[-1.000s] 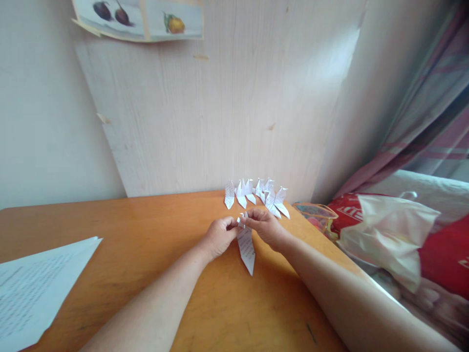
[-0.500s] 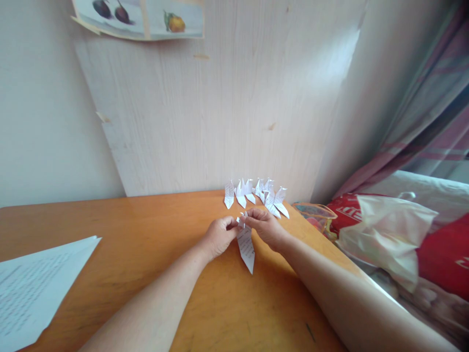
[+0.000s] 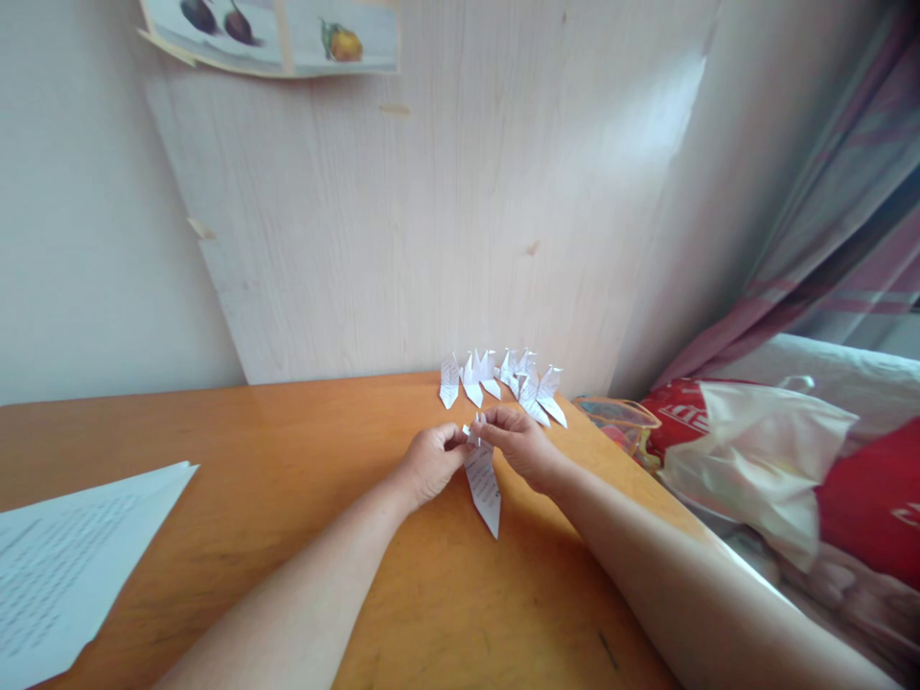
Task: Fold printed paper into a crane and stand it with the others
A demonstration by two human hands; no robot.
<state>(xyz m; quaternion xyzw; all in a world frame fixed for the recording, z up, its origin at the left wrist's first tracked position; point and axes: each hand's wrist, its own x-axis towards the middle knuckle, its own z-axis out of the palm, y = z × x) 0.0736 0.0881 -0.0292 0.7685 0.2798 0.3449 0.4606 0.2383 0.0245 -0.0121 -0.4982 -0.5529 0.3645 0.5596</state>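
A folded piece of printed white paper is pinched at its upper end by both hands, its pointed lower end facing me. My left hand grips the paper's left side between thumb and fingers. My right hand pinches the top right of it, close to the left fingertips. Small folds stick up between the fingers; their exact shape is hard to make out. Behind the hands, several folded paper figures stand in a row near the table's back edge.
The orange-brown wooden table meets a pale board at the back. Printed sheets lie at the left. Beyond the table's right edge are an orange-rimmed mesh basket, a whitish plastic bag and red fabric.
The lower tip of the held paper has shifted very slightly to the right. Both hands keep their pinch in the same place.
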